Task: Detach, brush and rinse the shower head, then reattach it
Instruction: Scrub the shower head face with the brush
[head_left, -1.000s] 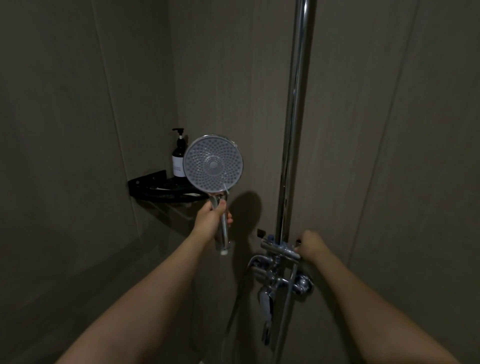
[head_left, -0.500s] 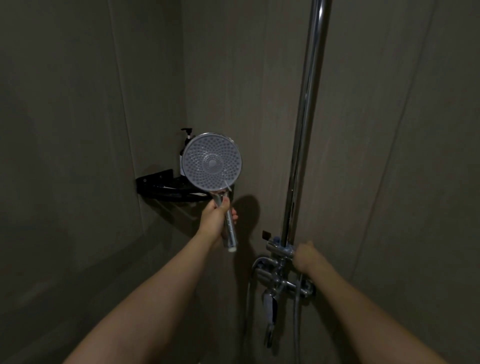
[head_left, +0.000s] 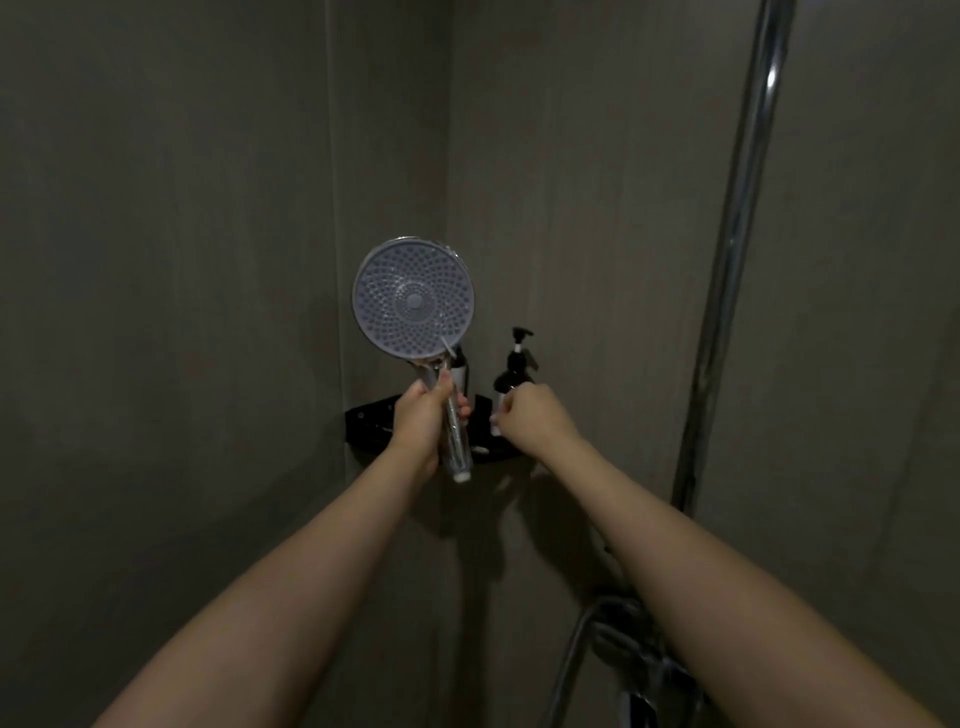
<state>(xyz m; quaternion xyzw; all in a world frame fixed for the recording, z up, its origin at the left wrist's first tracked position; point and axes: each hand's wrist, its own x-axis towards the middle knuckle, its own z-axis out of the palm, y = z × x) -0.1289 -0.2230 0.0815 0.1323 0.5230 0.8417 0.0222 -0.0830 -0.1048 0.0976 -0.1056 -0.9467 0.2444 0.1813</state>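
since the earlier frame my right hand (head_left: 530, 418) has left the tap and come up to the black corner shelf (head_left: 366, 422) at frame centre, fingers curled, whether round the pump bottle (head_left: 515, 364) i cannot tell. no label is readable. my left hand (head_left: 423, 415) grips the shower head (head_left: 414, 300) by its handle, face toward me.

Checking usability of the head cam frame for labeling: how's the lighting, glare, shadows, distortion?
Head view: dim and underexposed overall; the shower head face is the brightest thing, its nozzles legible. Glare streak runs along the chrome riser pipe, which bows from wide-angle distortion. Soft arm shadows fall on the wall below the black corner shelf. The faucet at bottom is dark and smeared.
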